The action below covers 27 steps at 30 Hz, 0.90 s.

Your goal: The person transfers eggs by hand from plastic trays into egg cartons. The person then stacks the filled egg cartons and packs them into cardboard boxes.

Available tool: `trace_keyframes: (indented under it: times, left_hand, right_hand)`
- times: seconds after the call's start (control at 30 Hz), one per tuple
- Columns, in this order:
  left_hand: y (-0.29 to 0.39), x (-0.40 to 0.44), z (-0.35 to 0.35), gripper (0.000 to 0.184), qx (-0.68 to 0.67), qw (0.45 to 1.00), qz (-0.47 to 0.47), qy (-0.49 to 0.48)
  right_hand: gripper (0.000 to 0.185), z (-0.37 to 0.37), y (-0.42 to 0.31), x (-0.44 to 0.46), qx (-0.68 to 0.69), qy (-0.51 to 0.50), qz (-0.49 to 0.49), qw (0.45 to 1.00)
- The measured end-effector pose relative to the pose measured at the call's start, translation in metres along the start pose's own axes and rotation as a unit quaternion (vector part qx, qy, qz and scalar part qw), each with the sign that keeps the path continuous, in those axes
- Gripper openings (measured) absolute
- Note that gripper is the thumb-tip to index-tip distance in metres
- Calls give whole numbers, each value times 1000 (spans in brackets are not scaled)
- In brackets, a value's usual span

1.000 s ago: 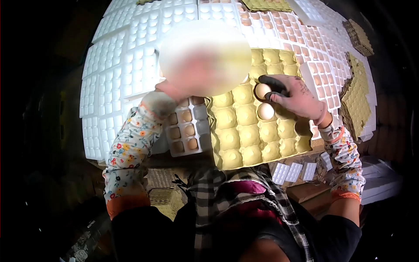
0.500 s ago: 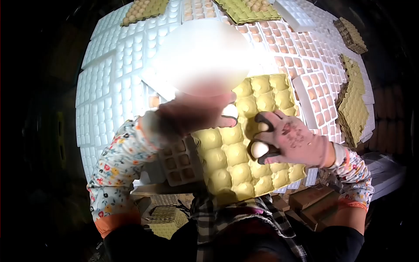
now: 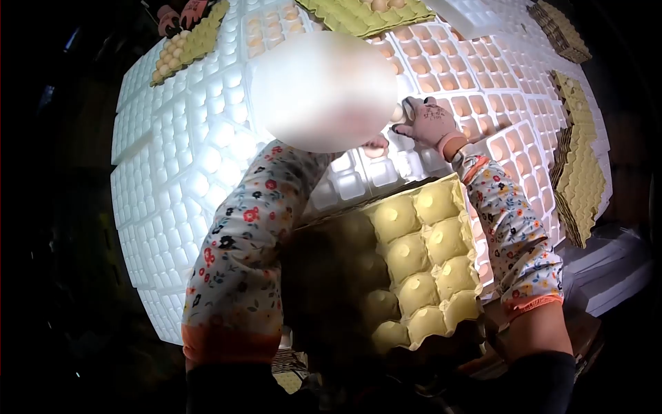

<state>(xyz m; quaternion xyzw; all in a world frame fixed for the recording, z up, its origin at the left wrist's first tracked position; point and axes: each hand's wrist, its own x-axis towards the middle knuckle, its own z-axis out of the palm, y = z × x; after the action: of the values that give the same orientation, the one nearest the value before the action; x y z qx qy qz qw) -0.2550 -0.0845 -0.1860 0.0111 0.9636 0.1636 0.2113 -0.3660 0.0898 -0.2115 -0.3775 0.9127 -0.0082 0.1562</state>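
Note:
My right hand [image 3: 429, 125], in a pink glove with dark fingertips, reaches over the white egg trays. Its thumb and forefinger are curled about an egg [image 3: 398, 112], partly hidden by the blurred oval. Most of my left hand [image 3: 376, 142] is behind that oval; only a bit of its fingers shows, just above an egg [image 3: 376, 152] in a white tray [image 3: 348, 185]. Nearer my body, below both hands, lies a yellow pulp egg tray [image 3: 420, 259] with bare cups, its left half in shadow.
White trays [image 3: 162, 179] cover the table, many on the right holding eggs [image 3: 448, 81]. Stacked yellow trays [image 3: 579, 165] stand at the right, another yellow tray [image 3: 365, 17] at the back. At the far left, another person's gloved hands [image 3: 183, 15] are by a tray of eggs [image 3: 169, 58].
Both hands have moved forward from above the yellow tray to the white trays. The right held two eggs before; one shows at its fingers now. Another person's hands have come into view.

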Motion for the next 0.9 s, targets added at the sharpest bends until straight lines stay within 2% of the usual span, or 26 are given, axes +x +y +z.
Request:
trace_keyframes:
  times: [0.07,0.13,0.2,0.23,0.27,0.3,0.33,0.4,0.47,0.5,0.53,0.57,0.6,0.63,0.67,0.7,0.73,0.77,0.8,0.83,0.9]
  left_hand:
    - [-25,16,-2,51,-126,975,-110,147]
    - [-36,22,-17,40,-356,893,-178,209]
    - [-70,66,6,37,-353,874,-224,247]
    - [-78,78,13,35,-277,915,-180,231]
    - [-85,82,11,34,-198,947,-137,212]
    - [-81,61,-12,34,-116,985,-51,119]
    - [-83,42,-22,35,-150,976,-45,154]
    - [-85,-6,-33,36,-226,948,-31,223]
    - [-50,-97,-58,36,-243,939,-17,243]
    - [-30,-147,-62,35,-291,922,-27,253]
    - [-5,-197,-64,36,-289,914,-47,280]
    - [16,-239,-53,35,-305,893,-81,322]
    - [33,-277,-31,38,-304,863,-114,388]
    - [41,-307,2,43,-286,832,-143,453]
    - [51,-328,33,52,-318,806,-157,473]
    - [65,-334,59,55,-384,774,-152,481]
    - [82,-332,79,58,-452,740,-149,476]
    - [108,-325,83,59,-465,744,-113,467]
    - [132,-318,76,60,-473,743,-76,468]
    - [148,-311,62,59,-382,777,-97,490]
    - [180,-310,18,57,-436,728,-44,527]
  right_hand:
    - [49,6,6,23,96,131,24,986]
    - [35,-6,8,57,294,66,14,953]
    - [26,-3,-14,76,549,85,42,831]
    - [23,11,-22,93,582,160,13,797]
    - [27,29,-20,118,509,188,-27,840]
    - [27,20,-21,114,504,145,5,852]
    - [27,12,-24,104,499,103,37,860]
    - [30,9,-9,80,594,128,-64,792]
    - [34,-20,5,-1,680,89,-54,726]
    - [39,-37,8,-58,647,110,-86,750]
    - [39,-51,13,-116,661,100,-87,739]
    - [41,-67,13,-174,656,82,-46,749]
    - [45,-60,21,-225,672,73,1,737]
    - [53,-50,28,-271,651,65,9,756]
    - [64,-52,19,-309,623,12,37,781]
    - [75,-37,28,-336,494,-37,-13,869]
    - [83,-51,9,-359,512,-94,-1,854]
    - [86,-54,-5,-378,412,-77,0,908]
    - [85,-50,-10,-390,365,1,-49,930]
    - [84,-50,-8,-392,380,51,-53,922]
    - [74,-73,16,-386,497,67,-31,865]
